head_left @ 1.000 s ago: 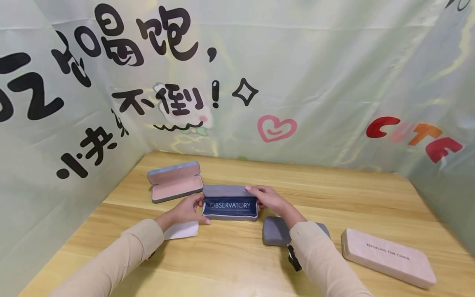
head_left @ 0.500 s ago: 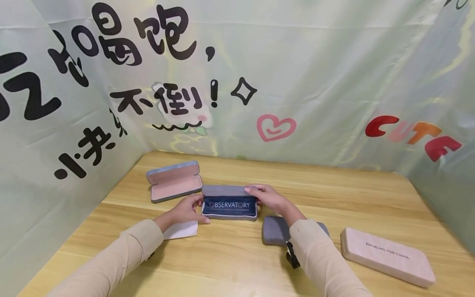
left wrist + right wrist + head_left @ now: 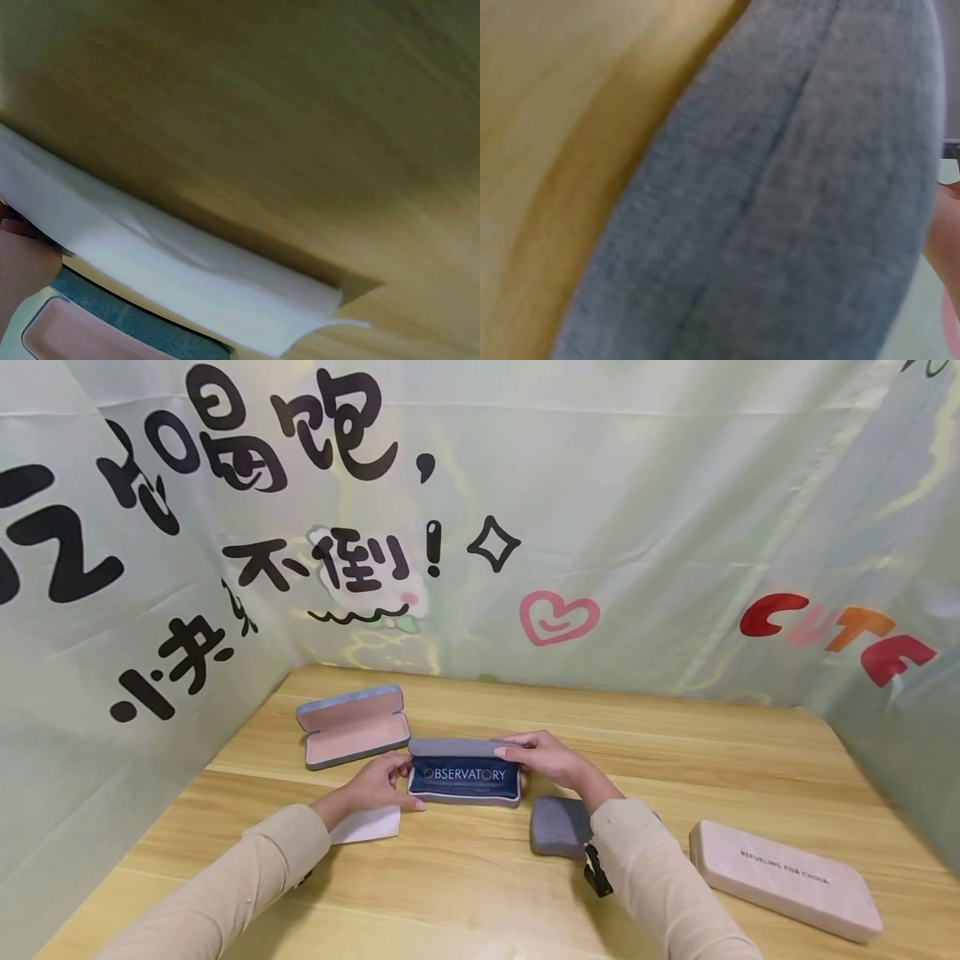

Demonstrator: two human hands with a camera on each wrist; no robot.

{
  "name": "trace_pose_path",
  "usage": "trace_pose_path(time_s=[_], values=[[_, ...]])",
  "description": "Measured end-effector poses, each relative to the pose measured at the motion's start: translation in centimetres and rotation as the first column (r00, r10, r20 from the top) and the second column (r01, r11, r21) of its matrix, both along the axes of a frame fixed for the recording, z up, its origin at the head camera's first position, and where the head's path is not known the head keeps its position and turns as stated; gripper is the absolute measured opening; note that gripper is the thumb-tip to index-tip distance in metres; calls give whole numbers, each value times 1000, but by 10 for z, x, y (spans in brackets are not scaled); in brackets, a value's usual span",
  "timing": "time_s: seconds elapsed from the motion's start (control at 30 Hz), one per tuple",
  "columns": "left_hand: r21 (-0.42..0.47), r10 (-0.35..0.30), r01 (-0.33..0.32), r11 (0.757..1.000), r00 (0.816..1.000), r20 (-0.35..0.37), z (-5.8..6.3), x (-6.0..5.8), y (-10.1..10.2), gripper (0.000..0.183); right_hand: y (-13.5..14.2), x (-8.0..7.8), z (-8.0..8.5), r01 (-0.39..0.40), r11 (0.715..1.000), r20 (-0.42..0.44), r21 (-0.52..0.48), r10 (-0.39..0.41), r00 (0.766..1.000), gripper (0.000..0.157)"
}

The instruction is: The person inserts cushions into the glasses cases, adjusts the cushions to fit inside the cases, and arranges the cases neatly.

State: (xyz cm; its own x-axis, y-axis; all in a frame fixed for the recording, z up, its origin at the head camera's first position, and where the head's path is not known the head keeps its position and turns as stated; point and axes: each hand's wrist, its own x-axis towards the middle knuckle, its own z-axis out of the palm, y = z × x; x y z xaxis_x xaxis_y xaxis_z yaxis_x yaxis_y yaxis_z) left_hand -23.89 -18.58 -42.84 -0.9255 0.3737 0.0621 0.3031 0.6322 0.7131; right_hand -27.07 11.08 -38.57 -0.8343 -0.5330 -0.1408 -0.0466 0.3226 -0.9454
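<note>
In the head view a grey glasses case (image 3: 462,799) lies open in the middle of the table, holding a dark blue cloth (image 3: 465,777) printed OBSERVATORY. My left hand (image 3: 372,787) grips the case's left end, thumb at the front corner and fingers at the side. At the right end of the raised lid (image 3: 453,747), my right hand (image 3: 551,760) holds the lid's edge, thumb on its near face and the other fingers partly hidden behind. Only slivers of the hands show in the wrist views.
An open pink-lined case (image 3: 360,745) stands at the back left. White paper (image 3: 371,827) lies under my left wrist, also filling much of the left wrist view. A shut grey-blue case (image 3: 558,827) sits below my right forearm, with a pink case (image 3: 783,877) farther right.
The lid of the grey case has tipped slightly forward, with my right hand moving along with it. My left hand stays at the left end.
</note>
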Motion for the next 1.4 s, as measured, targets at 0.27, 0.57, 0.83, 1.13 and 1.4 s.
trace_pose_path(time_s=[0.27,0.57,0.83,1.13,1.4], values=[[10,-4,4,1000,1000,5,0,1,-1,72,3,0,5,-79,994,-88,75,86,992,42],[7,-9,9,1000,1000,-4,2,3,-1,68,1,7,6,-81,989,-144,121,98,985,41],[-8,-21,21,1000,999,-37,2,3,-1,34,1,13,3,-89,986,-231,139,119,966,41],[-17,2,-2,1000,1000,-17,3,2,1,40,1,17,2,-96,986,-308,136,134,942,38],[-20,11,-11,1000,1000,0,1,0,0,46,1,18,-2,-145,985,-356,94,170,919,38]])
